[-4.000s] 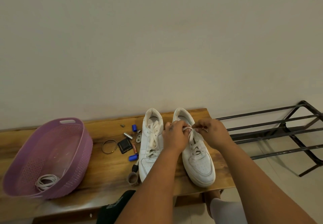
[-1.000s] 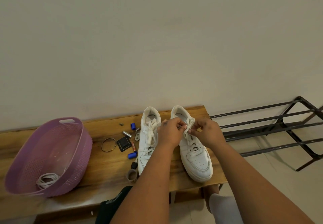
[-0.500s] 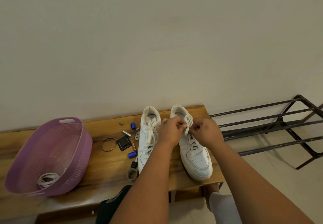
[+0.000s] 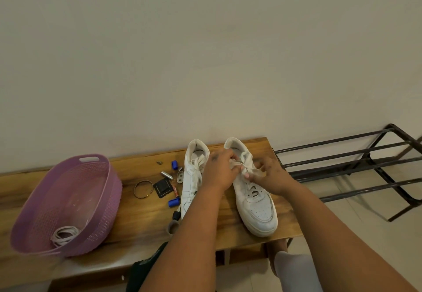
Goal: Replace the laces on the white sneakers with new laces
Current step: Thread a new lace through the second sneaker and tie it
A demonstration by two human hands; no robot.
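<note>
While both sneakers stand side by side on the bench (image 4: pixel 141 214), the left hand (image 4: pixel 220 173) and right hand (image 4: pixel 268 177) pinch the lace (image 4: pixel 237 166) over the right sneaker (image 4: pixel 255 202).

Bare bench (image 4: pixel 141 218) between basket (image 4: pixel 107 200) and sneakers (image 4: pixel 189 184), small clutter (image 4: pixel 163 188) (batteries, ring) behind
</note>
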